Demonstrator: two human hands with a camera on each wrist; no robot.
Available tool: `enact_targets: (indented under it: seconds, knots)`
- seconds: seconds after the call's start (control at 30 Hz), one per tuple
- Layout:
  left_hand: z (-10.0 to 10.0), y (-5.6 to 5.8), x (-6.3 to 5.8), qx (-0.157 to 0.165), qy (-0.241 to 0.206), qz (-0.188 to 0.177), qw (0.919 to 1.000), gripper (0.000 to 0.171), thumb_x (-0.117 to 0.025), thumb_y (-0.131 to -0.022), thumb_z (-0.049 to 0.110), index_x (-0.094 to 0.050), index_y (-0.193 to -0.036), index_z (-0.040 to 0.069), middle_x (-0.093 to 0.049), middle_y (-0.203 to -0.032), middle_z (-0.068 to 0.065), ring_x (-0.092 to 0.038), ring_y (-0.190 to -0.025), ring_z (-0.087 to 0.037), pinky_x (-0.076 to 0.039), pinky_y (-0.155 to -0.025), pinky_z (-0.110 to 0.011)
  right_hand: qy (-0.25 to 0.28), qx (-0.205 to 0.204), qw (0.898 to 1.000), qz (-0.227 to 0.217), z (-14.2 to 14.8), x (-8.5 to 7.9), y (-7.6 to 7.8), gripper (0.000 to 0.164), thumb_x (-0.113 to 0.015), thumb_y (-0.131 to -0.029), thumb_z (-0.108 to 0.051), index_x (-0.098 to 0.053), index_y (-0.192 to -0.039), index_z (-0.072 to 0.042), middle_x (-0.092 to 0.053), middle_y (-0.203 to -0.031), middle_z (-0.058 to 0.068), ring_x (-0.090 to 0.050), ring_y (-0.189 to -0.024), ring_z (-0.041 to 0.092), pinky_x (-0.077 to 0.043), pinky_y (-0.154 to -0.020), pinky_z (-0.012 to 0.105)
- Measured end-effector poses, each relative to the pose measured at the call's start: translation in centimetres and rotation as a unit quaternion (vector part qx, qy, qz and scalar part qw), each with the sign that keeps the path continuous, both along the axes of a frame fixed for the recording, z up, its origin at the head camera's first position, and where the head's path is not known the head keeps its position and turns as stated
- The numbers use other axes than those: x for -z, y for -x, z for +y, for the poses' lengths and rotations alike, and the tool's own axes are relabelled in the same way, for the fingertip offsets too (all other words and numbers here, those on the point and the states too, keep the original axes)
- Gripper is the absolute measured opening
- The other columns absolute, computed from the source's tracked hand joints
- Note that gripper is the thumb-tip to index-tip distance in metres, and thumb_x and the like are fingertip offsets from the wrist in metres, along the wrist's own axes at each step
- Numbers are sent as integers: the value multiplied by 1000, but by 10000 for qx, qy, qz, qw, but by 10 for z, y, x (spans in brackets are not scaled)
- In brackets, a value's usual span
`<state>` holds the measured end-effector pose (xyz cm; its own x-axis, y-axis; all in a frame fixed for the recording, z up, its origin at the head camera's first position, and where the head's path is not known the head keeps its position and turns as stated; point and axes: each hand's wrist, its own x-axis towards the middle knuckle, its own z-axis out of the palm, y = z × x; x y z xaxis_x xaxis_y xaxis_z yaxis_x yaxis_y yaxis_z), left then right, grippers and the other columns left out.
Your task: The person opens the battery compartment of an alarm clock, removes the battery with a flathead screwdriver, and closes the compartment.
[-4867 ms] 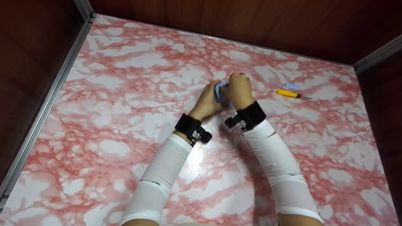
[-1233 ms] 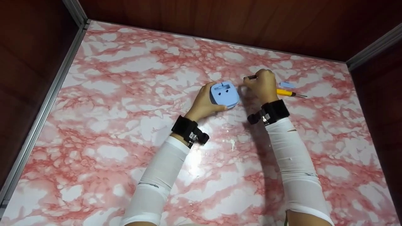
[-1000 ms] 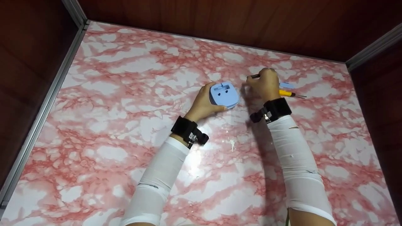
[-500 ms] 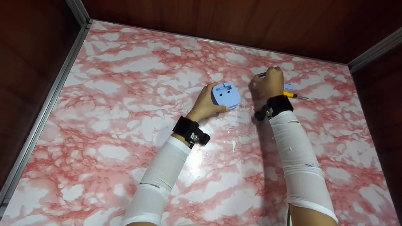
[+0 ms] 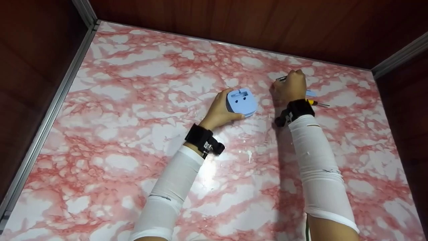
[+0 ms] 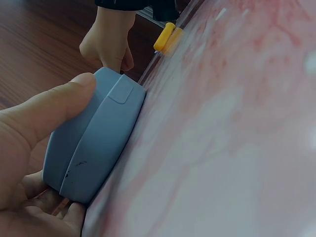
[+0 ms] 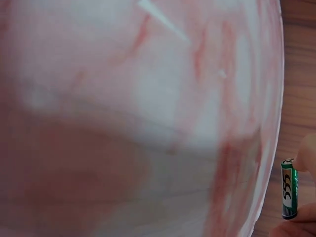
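Observation:
A light blue, rounded square plastic case [image 5: 241, 105] stands on the table, with a recessed slot and two dark holes on its upper face. My left hand [image 5: 219, 110] grips it from the left, thumb along the near side. In the left wrist view the thumb presses on the case [image 6: 98, 133], whose side shows a seam. Off to the right, my right hand [image 5: 291, 85] pinches a small battery [image 5: 282, 79]. Its green wrapper marked 555 shows on the battery [image 7: 289, 190] in the right wrist view, held at its ends between thumb and fingers.
Right of the right hand lies a small light blue flat piece [image 5: 311, 93]. Beside it is a screwdriver [image 5: 323, 104] with a yellow handle, partly hidden by the hand. The pink marbled table [image 5: 133, 100] has dark wooden walls [image 5: 234, 20] at the back and sides.
Earlier my right hand was at the case. It has since moved away to the right with the battery, and now covers part of the screwdriver. The left hand keeps hold of the case.

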<state>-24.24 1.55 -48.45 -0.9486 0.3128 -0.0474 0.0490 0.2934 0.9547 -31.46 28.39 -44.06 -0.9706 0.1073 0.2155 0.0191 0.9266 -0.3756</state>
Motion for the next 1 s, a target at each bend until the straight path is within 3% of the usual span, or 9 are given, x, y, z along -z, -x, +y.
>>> enact_targets:
  seconds: [0.37, 0.63, 1.0]
  knots:
    - [0, 1, -4, 65, 28, -4, 10000, 103, -92, -73, 20, -33, -157, 11, -39, -153, -14, -46, -132, -28, -40, -108, -39, -105, 95, 9998, -162, 4, -5, 3, 37, -67, -87, -20, -66, -97, 16, -59, -103, 34, -59, -94, 47, -52, -86, 57]
    - [-1, -2, 0, 13, 31, -81, 10000, 103, -92, -73, 18, -33, -157, 12, -38, -154, -13, -47, -131, -28, -41, -109, -40, -270, 298, 9965, -726, -1, 0, 0, 45, -65, -92, -30, -65, -108, 11, -59, -111, 30, -62, -96, 45, -55, -83, 62]
    - [1, 0, 0, -29, -18, -37, 10000, 102, -92, -72, 15, -34, -156, 11, -41, -151, -13, -48, -129, -27, -41, -109, -38, -470, 336, 9955, -756, -1, -2, 3, 47, -66, -92, -30, -65, -111, 13, -60, -112, 30, -62, -99, 46, -54, -85, 61]
